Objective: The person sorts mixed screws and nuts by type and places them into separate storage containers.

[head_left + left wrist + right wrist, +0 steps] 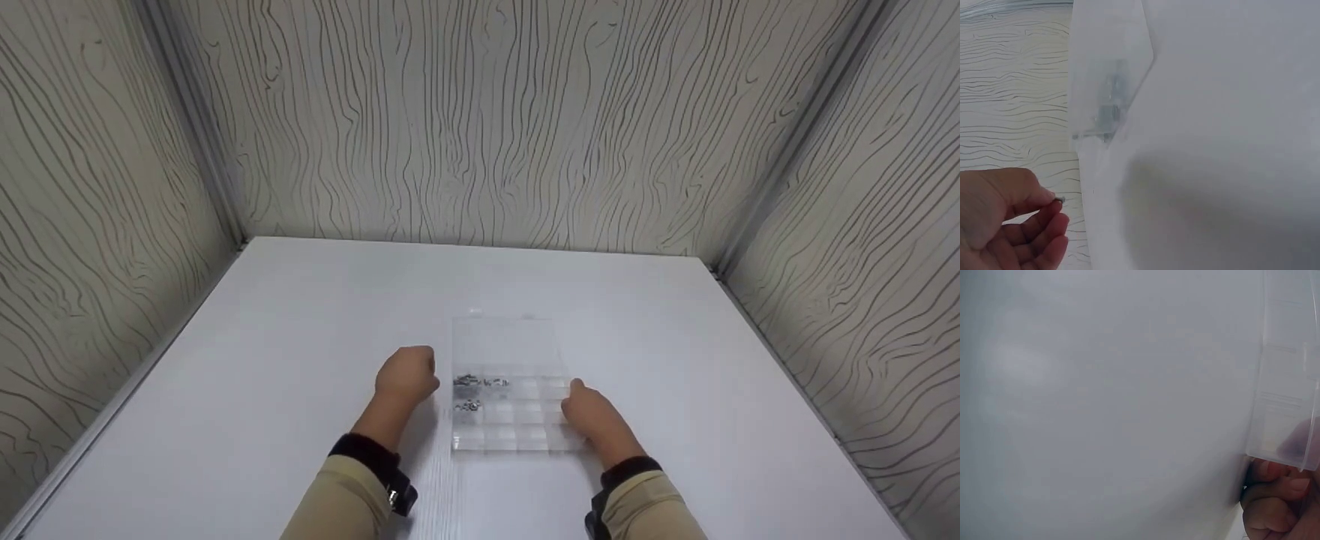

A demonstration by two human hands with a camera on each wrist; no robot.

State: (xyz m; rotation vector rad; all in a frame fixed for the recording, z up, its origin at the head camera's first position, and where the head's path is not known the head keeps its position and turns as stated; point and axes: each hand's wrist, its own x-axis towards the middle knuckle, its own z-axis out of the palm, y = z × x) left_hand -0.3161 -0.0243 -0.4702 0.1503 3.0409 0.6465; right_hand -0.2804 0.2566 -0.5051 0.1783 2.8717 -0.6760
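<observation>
A clear plastic compartment box (517, 431) lies on the white table with its lid (504, 337) swung back away from me. Small metal hardware (466, 406) fills a few of the left compartments. My left hand (405, 375) is just left of the box, apart from it. In the left wrist view, thumb and forefinger pinch a small screw (1059, 199); its exact type is too small to tell. At the box's right side, my right hand (595, 418) grips the wall. The right wrist view shows the thumb through the clear plastic and the fingers (1272, 514) curled outside.
The white table (300, 300) spreads around the box. Wood-grain patterned panels (465, 127) enclose it at the back and both sides, with grey posts (199, 127) in the corners.
</observation>
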